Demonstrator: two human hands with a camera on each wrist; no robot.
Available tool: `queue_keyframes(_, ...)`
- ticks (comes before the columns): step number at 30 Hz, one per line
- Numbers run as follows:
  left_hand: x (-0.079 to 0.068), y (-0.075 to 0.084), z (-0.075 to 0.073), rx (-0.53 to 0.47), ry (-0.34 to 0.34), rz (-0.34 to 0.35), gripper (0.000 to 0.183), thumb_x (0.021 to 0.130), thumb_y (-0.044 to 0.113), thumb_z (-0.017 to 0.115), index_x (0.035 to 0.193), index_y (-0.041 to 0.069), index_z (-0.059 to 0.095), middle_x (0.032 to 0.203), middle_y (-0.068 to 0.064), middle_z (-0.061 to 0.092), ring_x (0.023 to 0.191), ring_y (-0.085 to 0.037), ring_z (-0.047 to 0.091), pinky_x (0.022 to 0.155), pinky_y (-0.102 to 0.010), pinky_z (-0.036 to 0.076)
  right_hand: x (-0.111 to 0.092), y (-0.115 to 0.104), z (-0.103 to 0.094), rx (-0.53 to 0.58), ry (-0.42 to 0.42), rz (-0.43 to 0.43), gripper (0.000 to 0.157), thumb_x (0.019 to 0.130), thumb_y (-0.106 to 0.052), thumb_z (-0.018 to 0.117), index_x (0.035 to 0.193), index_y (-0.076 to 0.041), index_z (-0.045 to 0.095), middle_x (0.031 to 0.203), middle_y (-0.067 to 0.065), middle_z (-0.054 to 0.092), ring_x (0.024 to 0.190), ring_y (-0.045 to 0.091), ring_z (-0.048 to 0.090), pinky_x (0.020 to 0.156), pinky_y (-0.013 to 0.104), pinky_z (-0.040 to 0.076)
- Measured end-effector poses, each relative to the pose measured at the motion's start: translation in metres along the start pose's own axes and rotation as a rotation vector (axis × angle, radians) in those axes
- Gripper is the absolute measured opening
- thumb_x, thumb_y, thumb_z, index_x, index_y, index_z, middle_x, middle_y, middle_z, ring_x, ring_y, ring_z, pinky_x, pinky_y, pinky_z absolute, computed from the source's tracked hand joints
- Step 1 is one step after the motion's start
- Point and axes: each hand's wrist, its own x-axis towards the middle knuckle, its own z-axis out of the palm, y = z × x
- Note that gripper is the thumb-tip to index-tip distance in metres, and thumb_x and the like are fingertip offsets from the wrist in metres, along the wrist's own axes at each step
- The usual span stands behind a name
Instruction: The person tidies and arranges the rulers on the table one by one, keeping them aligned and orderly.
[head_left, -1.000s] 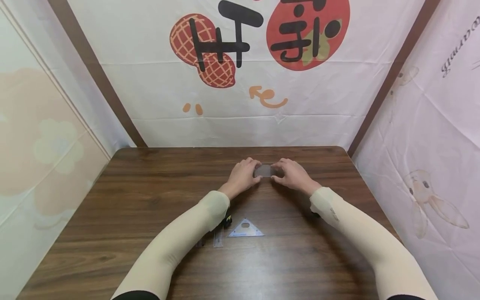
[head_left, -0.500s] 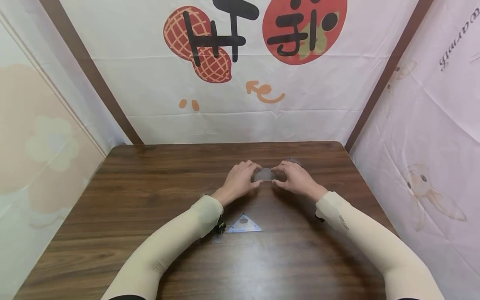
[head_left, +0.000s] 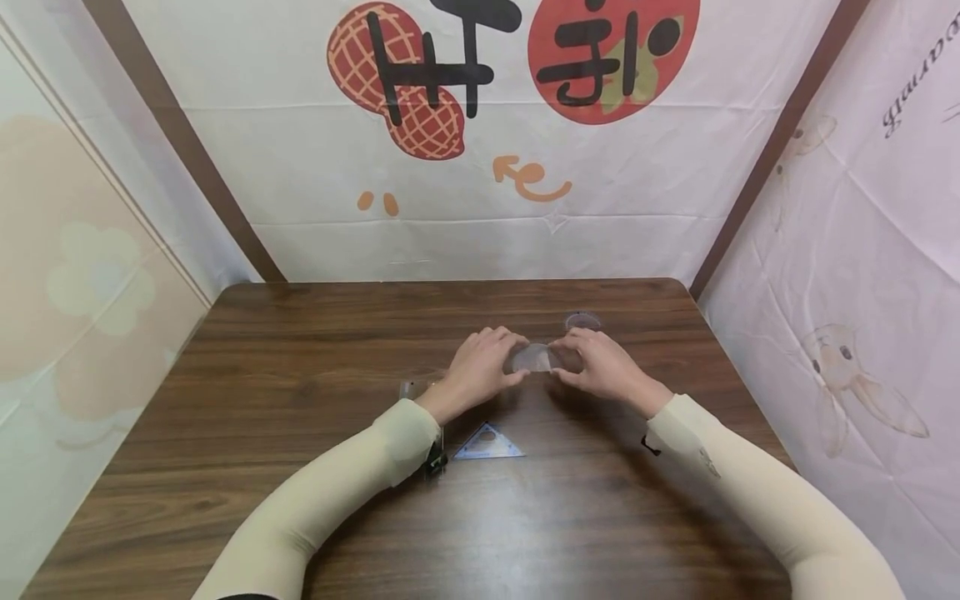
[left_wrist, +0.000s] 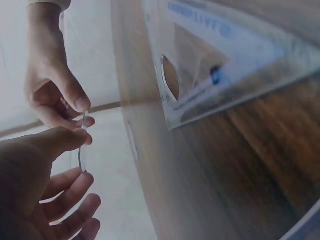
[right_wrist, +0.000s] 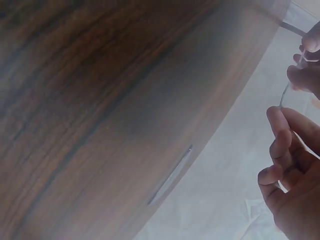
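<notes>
Both hands hold up a clear, half-round plastic piece (head_left: 535,358), protractor-like in outline, between them over the far part of the table. The left hand (head_left: 483,362) pinches its left end between thumb and fingers. At its other end, the right hand (head_left: 603,367) grips it the same way. In the left wrist view the plastic piece (left_wrist: 81,155) shows edge-on as a thin line. A clear triangular set square (head_left: 490,442) with blue markings lies nearer the body, between the forearms. It looms large in the left wrist view, its cut-out hole visible.
Beyond the right hand, another clear rounded piece (head_left: 582,320) lies flat on the brown wooden table (head_left: 315,333). Just past the left cuff shows a clear strip (head_left: 406,389) with a dark mark. A printed cloth (head_left: 480,250) hangs behind the table.
Both hands have drawn slightly toward the body with the plastic piece, its rounded edge now showing more. The rounded piece behind the right hand has come into sight. The head view has tilted slightly.
</notes>
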Motion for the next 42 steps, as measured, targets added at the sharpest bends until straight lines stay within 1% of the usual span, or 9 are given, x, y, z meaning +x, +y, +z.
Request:
queue_keyframes(5,-0.006,0.003,0.0,-0.01,-0.003,0.013,0.05,0.095,0.041,0.083,0.137,0.016,0.071,0.125,-0.001,0.072,0.11,-0.023,0.064,0.095,-0.04,0.051,-0.009,-0.007,-0.005,-0.005,-0.003,-0.003,0.043,0.092,-0.03,0.087,0.126,-0.006,0.077,0.123,0.01,0.075,0.11,0.031,0.07,0.095,0.051,0.056)
queue_keyframes(9,-0.01,0.005,-0.001,-0.031,-0.007,0.029,0.051,0.094,0.042,0.084,0.136,0.017,0.07,0.126,-0.002,0.072,0.111,-0.023,0.064,0.096,-0.04,0.051,-0.015,-0.011,-0.007,-0.001,-0.014,0.0,0.041,0.092,-0.029,0.086,0.125,-0.006,0.078,0.118,0.009,0.075,0.107,0.029,0.069,0.096,0.054,0.054)
queue_keyframes(15,-0.015,0.009,-0.002,-0.005,-0.024,0.059,0.048,0.094,0.045,0.083,0.133,0.019,0.071,0.128,0.001,0.07,0.116,-0.023,0.063,0.101,-0.042,0.05,-0.025,-0.014,-0.008,0.02,-0.031,0.012,0.038,0.093,-0.029,0.086,0.124,-0.008,0.078,0.111,0.004,0.074,0.092,0.02,0.065,0.084,0.047,0.055)
queue_keyframes(19,-0.016,0.012,-0.001,0.014,-0.057,0.071,0.051,0.095,0.049,0.081,0.136,0.02,0.07,0.131,0.001,0.069,0.119,-0.023,0.063,0.104,-0.043,0.049,-0.031,-0.015,-0.009,0.025,-0.04,0.009,0.036,0.093,-0.028,0.086,0.121,-0.007,0.079,0.109,0.003,0.074,0.09,0.017,0.064,0.086,0.049,0.055)
queue_keyframes(23,-0.017,0.015,0.001,0.031,-0.073,0.059,0.055,0.095,0.052,0.08,0.138,0.02,0.069,0.132,0.001,0.069,0.118,-0.022,0.063,0.104,-0.042,0.049,-0.035,-0.016,-0.011,0.029,-0.039,0.006,0.035,0.093,-0.028,0.087,0.12,-0.007,0.079,0.107,0.002,0.073,0.089,0.017,0.063,0.09,0.052,0.054)
queue_keyframes(30,-0.024,0.021,0.003,0.035,-0.11,0.07,0.052,0.096,0.051,0.08,0.137,0.02,0.07,0.132,0.002,0.069,0.115,-0.021,0.063,0.103,-0.042,0.05,-0.042,-0.016,-0.008,0.055,-0.07,-0.009,0.036,0.092,-0.027,0.088,0.121,-0.008,0.079,0.106,0.0,0.074,0.081,0.013,0.056,0.078,0.043,0.051)
queue_keyframes(35,-0.028,0.026,0.004,0.053,-0.104,0.093,0.051,0.094,0.052,0.081,0.133,0.02,0.072,0.129,0.001,0.07,0.115,-0.022,0.063,0.103,-0.042,0.05,-0.047,-0.016,-0.006,0.081,-0.086,-0.017,0.037,0.091,-0.025,0.089,0.121,-0.007,0.077,0.107,0.001,0.074,0.082,0.011,0.058,0.075,0.037,0.052)
queue_keyframes(37,-0.029,0.027,0.006,0.065,-0.104,0.102,0.05,0.093,0.052,0.081,0.13,0.02,0.072,0.128,0.001,0.071,0.114,-0.022,0.063,0.102,-0.042,0.05,-0.048,-0.016,-0.004,0.101,-0.099,-0.02,0.036,0.09,-0.024,0.09,0.119,-0.007,0.075,0.105,0.0,0.073,0.084,0.01,0.059,0.075,0.034,0.053)
queue_keyframes(42,-0.032,0.03,0.01,0.115,-0.131,0.116,0.048,0.094,0.054,0.079,0.128,0.021,0.073,0.128,0.002,0.07,0.116,-0.022,0.063,0.1,-0.041,0.049,-0.05,-0.016,-0.002,0.144,-0.142,-0.022,0.033,0.089,-0.022,0.09,0.114,-0.007,0.073,0.096,-0.003,0.07,0.079,0.008,0.059,0.071,0.03,0.053)
